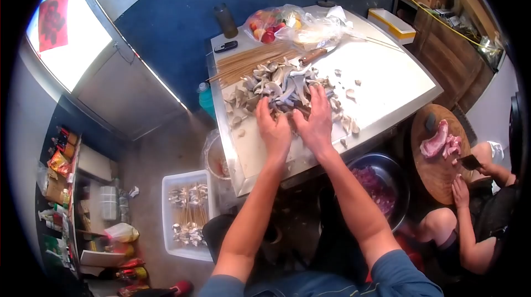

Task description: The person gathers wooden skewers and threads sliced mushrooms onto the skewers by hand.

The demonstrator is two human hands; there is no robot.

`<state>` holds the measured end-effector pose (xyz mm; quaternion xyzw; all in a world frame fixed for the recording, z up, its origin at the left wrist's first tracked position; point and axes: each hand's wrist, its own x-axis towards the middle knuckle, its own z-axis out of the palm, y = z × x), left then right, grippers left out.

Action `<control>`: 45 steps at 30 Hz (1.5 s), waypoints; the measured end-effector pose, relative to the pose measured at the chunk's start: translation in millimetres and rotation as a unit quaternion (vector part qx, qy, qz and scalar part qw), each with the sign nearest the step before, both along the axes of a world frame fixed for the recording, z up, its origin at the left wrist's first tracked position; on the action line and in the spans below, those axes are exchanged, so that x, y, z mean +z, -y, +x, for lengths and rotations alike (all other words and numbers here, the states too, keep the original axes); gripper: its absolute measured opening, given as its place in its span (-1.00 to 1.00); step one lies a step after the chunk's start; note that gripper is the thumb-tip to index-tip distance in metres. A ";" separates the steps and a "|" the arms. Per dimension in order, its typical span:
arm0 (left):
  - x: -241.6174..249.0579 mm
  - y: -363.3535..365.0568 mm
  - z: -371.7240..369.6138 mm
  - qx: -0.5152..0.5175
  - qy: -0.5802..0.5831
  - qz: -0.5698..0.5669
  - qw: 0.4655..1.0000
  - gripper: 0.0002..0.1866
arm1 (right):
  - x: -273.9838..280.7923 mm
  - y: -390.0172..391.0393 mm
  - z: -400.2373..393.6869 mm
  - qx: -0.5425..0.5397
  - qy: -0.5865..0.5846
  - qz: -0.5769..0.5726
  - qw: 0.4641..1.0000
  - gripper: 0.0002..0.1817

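"Cupping what, at the table's (387, 70) near side?"

"Grey mushroom pieces (287, 84), heaped on the table, with left hand (275, 131) and right hand (315, 124) against the heap's near side."

"Clamped?"

"Fingers spread and curved on both; tips partly buried, so cannot tell if pinching any piece."

"And below the table?"

"Down by its near right edge, a basin (406, 186) of reddish pieces; on the floor to its left, a white tray (168, 214) of loaded skewers."

"Right of the table?"

"A round board (428, 167) with raw meat (435, 141), plus a co-worker's hand (485, 168) gripping a cleaver (470, 162)."

"Toward the table's far side?"

"Bare sticks (238, 65), a brown handle (313, 57), then a phone (225, 47) and bagged fruit (267, 27)."
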<state>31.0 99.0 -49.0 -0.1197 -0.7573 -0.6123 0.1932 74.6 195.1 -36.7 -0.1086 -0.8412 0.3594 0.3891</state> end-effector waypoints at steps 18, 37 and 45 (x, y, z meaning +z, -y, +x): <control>72.5 109.5 -151.8 -0.018 -0.037 -0.152 0.987 -0.61 | 29.5 18.7 41.8 0.100 -0.109 -0.050 0.988 -0.56; 14.4 31.5 -306.5 -0.124 -0.042 -0.535 0.835 -0.68 | 24.3 35.8 43.4 0.262 -0.065 -0.013 0.963 -0.70; 26.9 33.4 -300.0 -0.097 -0.225 -0.569 0.785 -0.86 | 23.7 41.4 50.1 0.298 -0.031 0.011 0.954 -0.80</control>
